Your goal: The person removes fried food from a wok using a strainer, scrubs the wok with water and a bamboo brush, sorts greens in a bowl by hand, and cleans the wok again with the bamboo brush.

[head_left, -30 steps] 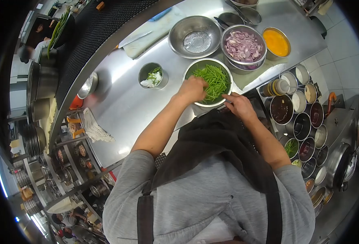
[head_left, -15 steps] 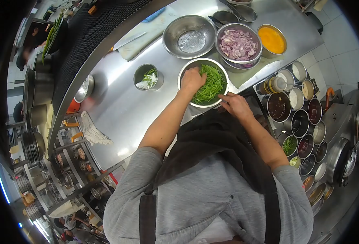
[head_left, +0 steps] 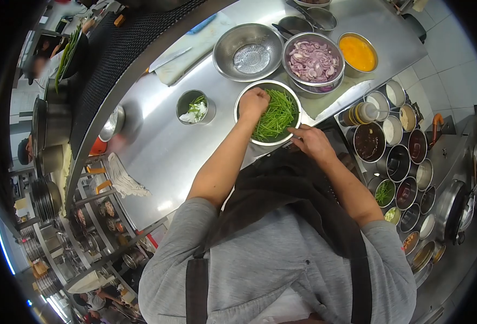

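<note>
A steel bowl [head_left: 239, 115] on the counter in front of me holds thin cut green stalks [head_left: 276, 116]. My left hand [head_left: 254, 103] is inside it at the left, fingers curled together beside the greens; a pinch of stalks seems to be in them, though the fingertips are partly hidden. At the bowl's lower right rim, my right hand [head_left: 309, 139] grips the edge, one finger over it and the thumb outside. To the left stands a small metal container [head_left: 209, 114] with something white and some green pieces inside.
Behind are a wide steel bowl [head_left: 225, 51], sliced purple onions [head_left: 313, 60] in a bowl, and a container of orange liquid [head_left: 357, 53]. A knife [head_left: 171, 58] lies by a cutting board [head_left: 187, 60]. Several sauce containers [head_left: 369, 142] stand at right; a cloth [head_left: 122, 175] hangs at left.
My left hand has lifted slightly out of the greens toward the bowl's left side, and its fingers have drawn together. My right hand stays on the rim.
</note>
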{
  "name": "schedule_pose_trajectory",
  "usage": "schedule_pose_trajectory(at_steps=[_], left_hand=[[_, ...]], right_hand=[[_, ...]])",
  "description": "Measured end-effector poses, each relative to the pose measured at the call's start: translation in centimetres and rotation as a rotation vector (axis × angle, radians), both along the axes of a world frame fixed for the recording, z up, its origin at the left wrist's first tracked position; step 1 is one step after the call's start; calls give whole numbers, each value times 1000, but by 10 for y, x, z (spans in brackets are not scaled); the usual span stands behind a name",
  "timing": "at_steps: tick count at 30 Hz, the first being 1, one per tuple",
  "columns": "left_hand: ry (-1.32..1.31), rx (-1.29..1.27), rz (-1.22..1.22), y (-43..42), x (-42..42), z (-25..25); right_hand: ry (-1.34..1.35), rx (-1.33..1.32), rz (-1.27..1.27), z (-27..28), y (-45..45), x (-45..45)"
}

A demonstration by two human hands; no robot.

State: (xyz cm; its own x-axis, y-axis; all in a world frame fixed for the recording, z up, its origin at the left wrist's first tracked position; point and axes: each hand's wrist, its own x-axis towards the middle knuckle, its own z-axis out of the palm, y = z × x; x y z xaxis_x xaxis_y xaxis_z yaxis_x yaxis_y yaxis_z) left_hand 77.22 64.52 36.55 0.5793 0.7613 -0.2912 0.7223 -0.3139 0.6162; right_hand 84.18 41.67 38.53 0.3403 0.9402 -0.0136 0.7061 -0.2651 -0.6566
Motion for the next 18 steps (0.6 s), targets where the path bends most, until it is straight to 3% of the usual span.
schedule_pose_trajectory(at_steps=[2, 4, 7, 12, 16, 18], left_hand=[[-91, -107, 15, 3, -11, 14], [-295, -483, 147, 4, -20, 33], [-406, -675, 153, 1, -31, 61], [-469, -789, 123, -12, -41, 80], [-557, -907, 82, -20, -45, 88], [-556, -921, 83, -22, -47, 91]], right_hand=[[30, 27, -20, 5, 0, 0], [57, 56, -33, 13, 2, 0], [209, 76, -97, 33, 11, 3], [308, 275, -182, 63, 39, 2], [342, 285, -173, 52, 51, -3], [786, 138, -211, 49, 54, -4]])
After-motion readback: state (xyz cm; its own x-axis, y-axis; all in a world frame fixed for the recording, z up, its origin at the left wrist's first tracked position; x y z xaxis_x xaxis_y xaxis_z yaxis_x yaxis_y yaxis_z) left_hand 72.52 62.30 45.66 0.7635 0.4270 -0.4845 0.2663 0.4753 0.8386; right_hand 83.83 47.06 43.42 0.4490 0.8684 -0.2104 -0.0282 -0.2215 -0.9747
